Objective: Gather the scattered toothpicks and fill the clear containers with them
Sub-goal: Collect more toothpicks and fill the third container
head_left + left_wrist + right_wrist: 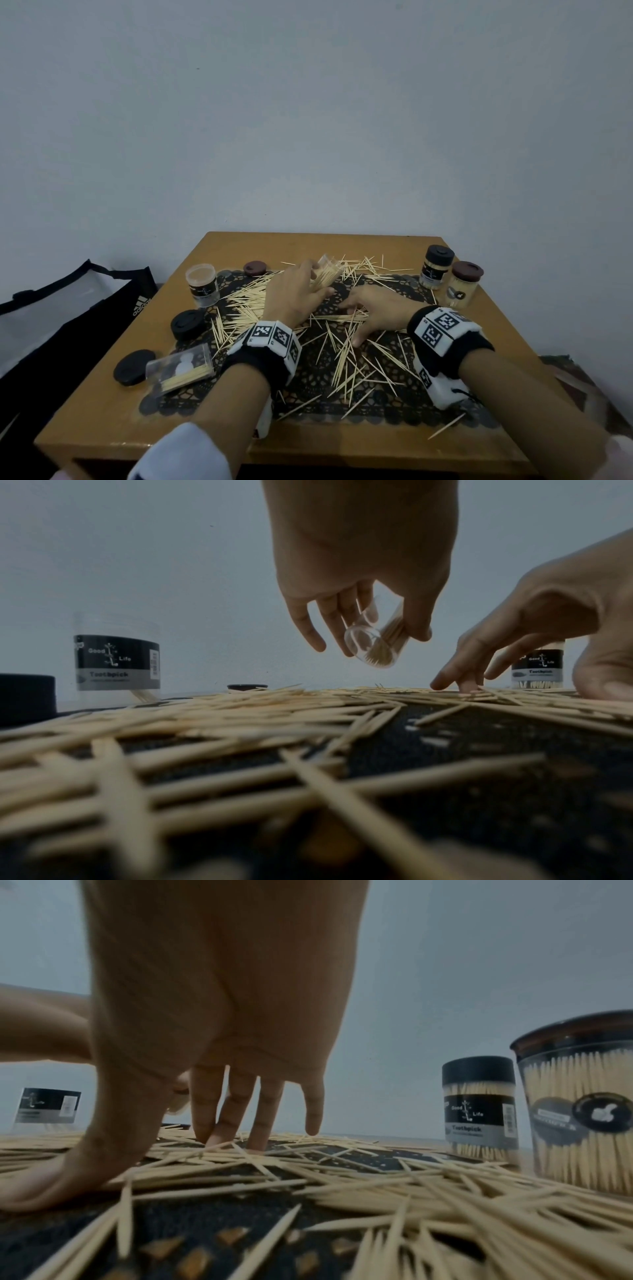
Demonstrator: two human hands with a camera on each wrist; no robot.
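Note:
Scattered toothpicks [349, 363] cover a black lace mat [308, 387] on the wooden table [102, 418]. My left hand [318, 277] grips a small clear container [327, 270], tilted above the mat at the far middle and partly filled with toothpicks. In the left wrist view that container [373, 647] shows its round base between the fingers. My right hand [352, 323] lies just right of it, fingers spread. In the right wrist view the fingertips [222, 1137] and thumb [51, 1185] press on the toothpicks [377, 1177].
An open labelled jar [202, 284] stands at the left. Two black lids [187, 323] and a flat clear box [181, 368] holding some toothpicks lie near it, a brown lid [255, 268] further back. Two capped, filled jars [437, 267] stand at the far right. A black bag [68, 308] sits left of the table.

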